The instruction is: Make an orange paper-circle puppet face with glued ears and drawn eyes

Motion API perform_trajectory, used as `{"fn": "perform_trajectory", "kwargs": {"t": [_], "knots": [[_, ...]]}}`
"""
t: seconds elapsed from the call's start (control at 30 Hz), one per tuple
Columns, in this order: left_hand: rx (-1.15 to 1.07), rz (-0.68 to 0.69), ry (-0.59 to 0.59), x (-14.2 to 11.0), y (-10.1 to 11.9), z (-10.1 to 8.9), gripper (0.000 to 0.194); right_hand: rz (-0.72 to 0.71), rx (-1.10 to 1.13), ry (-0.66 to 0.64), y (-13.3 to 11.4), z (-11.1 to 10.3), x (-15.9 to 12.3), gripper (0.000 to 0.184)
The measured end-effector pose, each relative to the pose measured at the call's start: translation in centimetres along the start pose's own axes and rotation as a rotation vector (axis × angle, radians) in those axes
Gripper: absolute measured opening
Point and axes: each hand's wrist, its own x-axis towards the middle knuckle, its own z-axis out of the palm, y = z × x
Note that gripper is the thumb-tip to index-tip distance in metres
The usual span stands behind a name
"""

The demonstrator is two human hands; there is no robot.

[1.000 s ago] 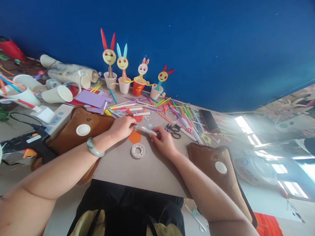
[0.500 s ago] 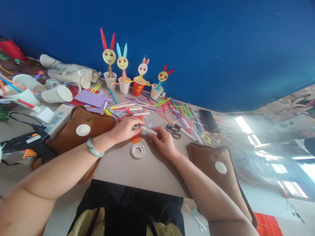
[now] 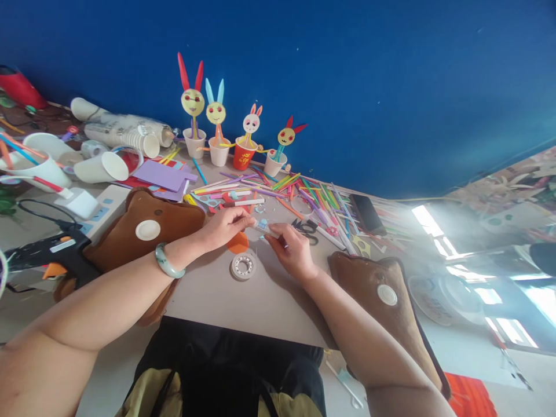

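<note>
A small clear item [image 3: 262, 223] is held just above the tabletop [image 3: 260, 307], its left end pinched by the fingers of the left hand [image 3: 225, 226] and its right end gripped by the right hand [image 3: 294, 249]. From that item, an orange disc [image 3: 237, 243] is seen at eight o'clock, a tape roll [image 3: 243, 267] at seven and dark-handled scissors [image 3: 307, 229] at three. Toward twelve, a red cup [image 3: 245, 156] is topped by a rabbit face [image 3: 251, 123].

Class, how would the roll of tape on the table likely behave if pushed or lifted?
Lying flat, the roll of tape would probably slide when pushed. Its round rim suggests it could roll if stood on edge. Its open centre hints it is light.
</note>
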Motion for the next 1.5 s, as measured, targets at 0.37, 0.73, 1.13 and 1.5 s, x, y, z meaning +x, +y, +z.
{"fn": "perform_trajectory", "kwargs": {"t": [0.37, 0.73, 1.13, 1.5], "knots": [[0.150, -0.007, 0.021, -0.1, 0.4, 0.4, 0.052, -0.454, -0.350, 0.065, 0.7, -0.4, -0.2, 0.027], [-0.004, 0.248, -0.024, -0.3, -0.1, -0.3, 0.039, -0.356, -0.059, 0.219, 0.4, 0.2, 0.0, 0.025], [-0.263, 0.043, -0.085, -0.2, 0.4, -0.1, 0.033, -0.525, -0.330, 0.224, 0.4, -0.6, 0.2, 0.032], [-0.043, 0.177, -0.028, -0.3, 0.3, 0.2, 0.038, -0.307, -0.209, 0.104, -0.1, -0.7, 0.5, 0.020]]}}
